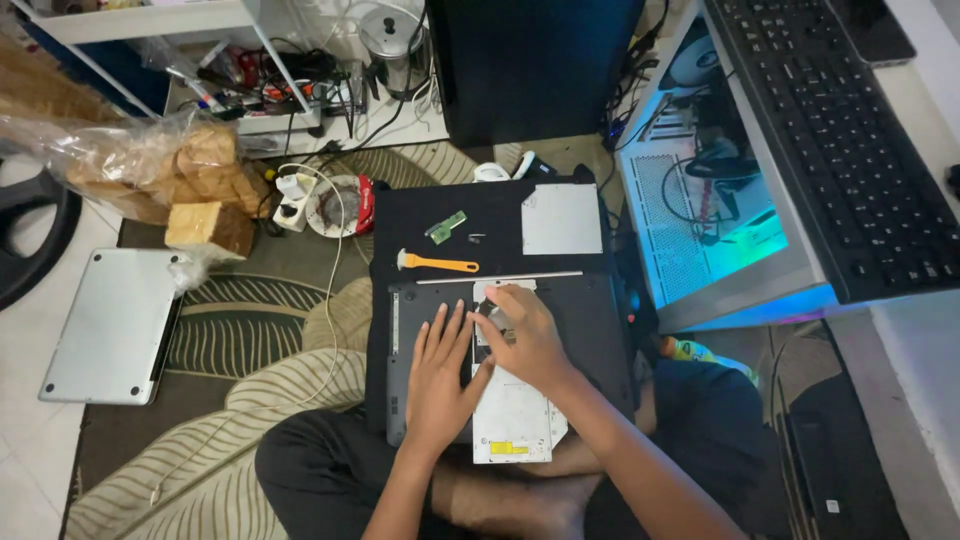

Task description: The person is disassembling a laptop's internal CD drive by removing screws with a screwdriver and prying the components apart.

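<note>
A dark laptop base (pixel 600 330) lies upside down on a black mat (pixel 500 215) in front of my crossed legs. A flat silver optical drive (pixel 515 420) sticks out of its near edge. My left hand (pixel 440 375) rests flat, fingers spread, on the laptop base just left of the drive. My right hand (pixel 525 335) presses down on the far end of the drive, fingers curled over it. An orange-handled tool (pixel 440 263), a thin metal strip (pixel 500 277), a small green circuit board (pixel 446 226) and a grey cover plate (pixel 561 218) lie on the mat beyond.
A closed silver laptop (pixel 110 325) lies on the floor at left, beside a bagged loaf of bread (pixel 180 175). A lit open computer case (pixel 720 220) stands at right, with a black keyboard (pixel 830 140) on the desk above. Cables and a power adapter (pixel 295 190) crowd the back.
</note>
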